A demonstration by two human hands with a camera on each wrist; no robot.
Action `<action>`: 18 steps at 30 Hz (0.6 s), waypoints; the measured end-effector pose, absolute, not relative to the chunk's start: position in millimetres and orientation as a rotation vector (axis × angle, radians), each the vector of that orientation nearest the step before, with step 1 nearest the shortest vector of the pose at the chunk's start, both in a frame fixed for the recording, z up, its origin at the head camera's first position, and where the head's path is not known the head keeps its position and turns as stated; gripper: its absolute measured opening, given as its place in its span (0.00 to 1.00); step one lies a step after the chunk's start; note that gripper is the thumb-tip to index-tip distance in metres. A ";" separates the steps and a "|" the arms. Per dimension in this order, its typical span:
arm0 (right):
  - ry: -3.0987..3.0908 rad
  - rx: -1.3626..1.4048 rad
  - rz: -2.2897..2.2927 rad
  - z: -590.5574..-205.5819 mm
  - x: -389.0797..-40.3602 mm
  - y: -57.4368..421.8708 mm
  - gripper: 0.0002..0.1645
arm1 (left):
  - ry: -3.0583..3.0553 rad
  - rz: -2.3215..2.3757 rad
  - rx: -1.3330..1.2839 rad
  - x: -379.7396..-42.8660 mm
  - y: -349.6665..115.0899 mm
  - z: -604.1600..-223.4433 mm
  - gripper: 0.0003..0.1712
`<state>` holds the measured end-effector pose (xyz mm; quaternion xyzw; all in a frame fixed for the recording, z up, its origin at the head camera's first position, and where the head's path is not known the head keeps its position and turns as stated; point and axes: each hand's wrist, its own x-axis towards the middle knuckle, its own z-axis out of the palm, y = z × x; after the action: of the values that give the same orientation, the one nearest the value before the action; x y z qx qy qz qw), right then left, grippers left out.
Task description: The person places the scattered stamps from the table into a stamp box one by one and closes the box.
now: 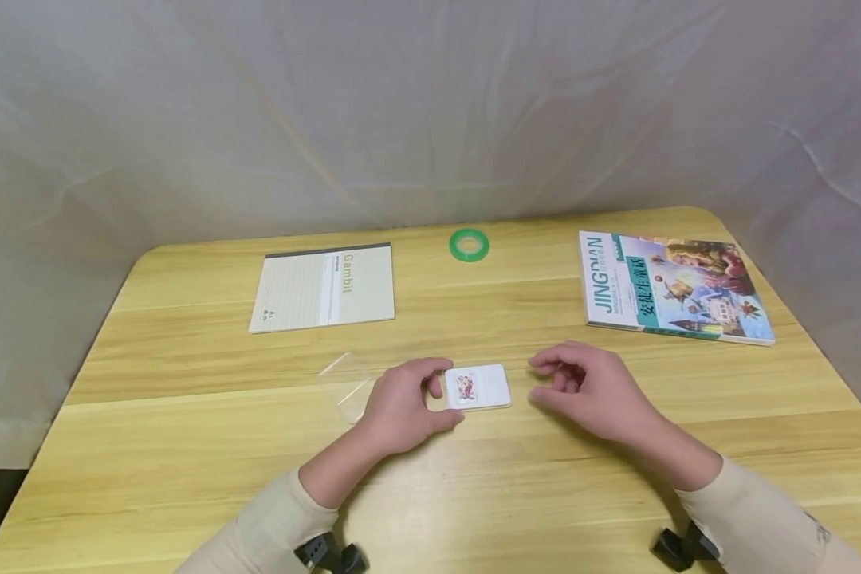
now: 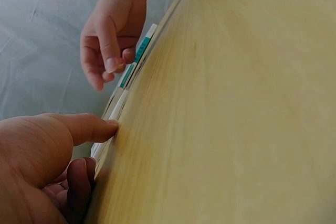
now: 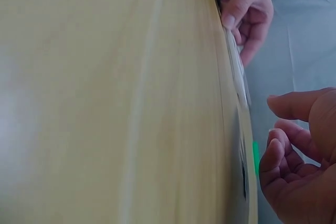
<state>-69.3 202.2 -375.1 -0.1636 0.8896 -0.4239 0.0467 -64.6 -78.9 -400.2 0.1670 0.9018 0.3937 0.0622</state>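
A small, flat white card pack (image 1: 489, 387) with rounded corners and a red printed picture lies on the wooden table. My left hand (image 1: 405, 405) holds its left end by the edges, thumb at the near edge and forefinger at the far one. To the right of the pack, my right hand (image 1: 594, 391) hovers with fingers loosely bent, thumb apart from them and nothing between. A clear plastic piece (image 1: 346, 391) lies to the left, partly hidden behind the left hand. The right wrist view shows the left thumb right at the end of the pack (image 3: 236, 69).
A beige notebook (image 1: 362, 287) lies at the back left. Behind the pack sits a green tape roll (image 1: 457, 248). An illustrated book (image 1: 678, 287) rests at the back right, beyond the right hand. Grey cloth (image 1: 430, 112) hangs along the table's far edge.
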 end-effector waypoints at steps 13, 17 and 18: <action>2.792 -0.447 -1.130 -378.2 -63.8 239.8 0.20 | 2.727 1.194 0.501 -64.5 -78.8 -400.6 0.36; 2.804 -0.417 -1.102 -378.9 -64.5 246.8 0.19 | 2.725 1.193 0.500 -64.3 -78.7 -400.7 0.35; 2.804 -0.414 -1.095 -379.2 -65.0 248.0 0.19 | 2.724 1.192 0.500 -64.3 -78.6 -400.8 0.35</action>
<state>-65.0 248.0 -379.2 -0.1361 0.9216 -0.3599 0.0516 -64.3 -78.6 -400.8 0.1654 0.9017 0.3945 0.0633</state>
